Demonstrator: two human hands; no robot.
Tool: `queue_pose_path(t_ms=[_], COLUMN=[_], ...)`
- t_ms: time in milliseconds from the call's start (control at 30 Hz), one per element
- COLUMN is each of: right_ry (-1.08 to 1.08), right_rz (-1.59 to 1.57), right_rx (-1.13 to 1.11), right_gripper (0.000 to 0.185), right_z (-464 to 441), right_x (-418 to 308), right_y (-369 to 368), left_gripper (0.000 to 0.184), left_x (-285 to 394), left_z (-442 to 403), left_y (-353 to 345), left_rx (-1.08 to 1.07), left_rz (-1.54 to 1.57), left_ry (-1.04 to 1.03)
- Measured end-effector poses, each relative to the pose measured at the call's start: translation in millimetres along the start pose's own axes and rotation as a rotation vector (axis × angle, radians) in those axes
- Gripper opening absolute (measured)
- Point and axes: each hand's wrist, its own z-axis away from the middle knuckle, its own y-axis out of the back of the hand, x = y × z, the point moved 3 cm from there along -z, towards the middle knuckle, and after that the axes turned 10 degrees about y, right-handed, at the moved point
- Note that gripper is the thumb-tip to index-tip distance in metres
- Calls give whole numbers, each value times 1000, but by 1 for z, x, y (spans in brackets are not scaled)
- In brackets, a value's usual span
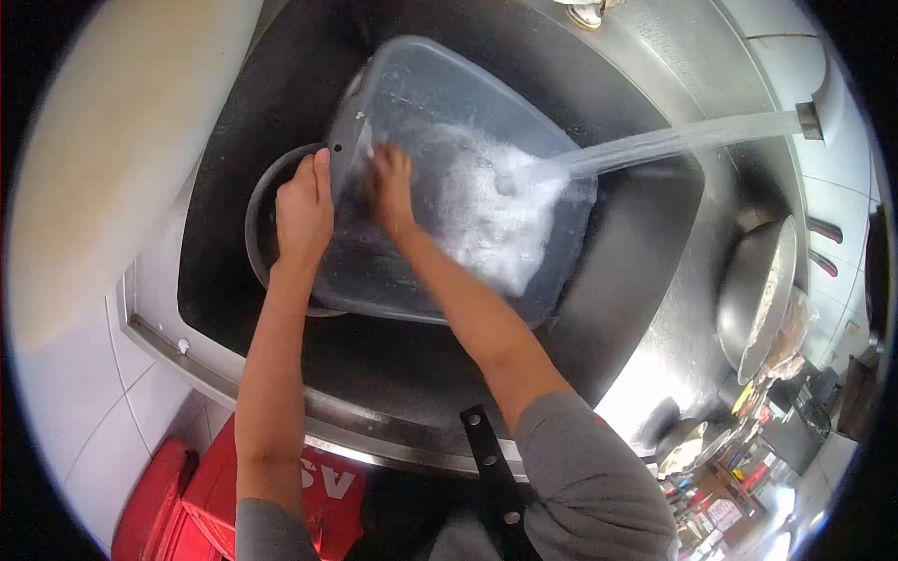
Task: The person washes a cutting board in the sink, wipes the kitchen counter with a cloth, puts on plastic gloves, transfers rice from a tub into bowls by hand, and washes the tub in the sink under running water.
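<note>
A grey plastic tub [524, 89] sits tilted in the dark metal sink, with foamy water [496, 215] gathered toward its right side. Fingers closed over its left rim, my left hand [305, 210] grips the tub near a small round hole. Inside the tub, close to that same wall, is my right hand [391, 192]. Motion smears its fingers, and whether they hold anything is unclear. From a spout [808, 122] at the right, a stream of water [692, 140] pours into the tub. Partly under the tub's left side lies a round dark pan or bowl [262, 210].
The sink [617, 280] has a raised metal front edge [374, 425]. At the right stand a large metal bowl [758, 294] and two dark-handled utensils [823, 245]. Red containers [210, 496] are below at the left. A large pale rounded object [122, 159] fills the upper left.
</note>
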Motion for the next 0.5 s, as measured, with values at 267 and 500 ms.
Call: queue_pose_path(t_ms=[267, 500], right_ry=[-607, -345], right_rz=[349, 914], right_rx=[-139, 6], right_gripper=[42, 43], right_z=[153, 39], right_x=[112, 146], right_y=[144, -13], left_gripper=[44, 42], left_x=[9, 22], left_z=[0, 3], left_y=[1, 6], left_rx=[19, -11], left_rz=[33, 15], left_ry=[-32, -9])
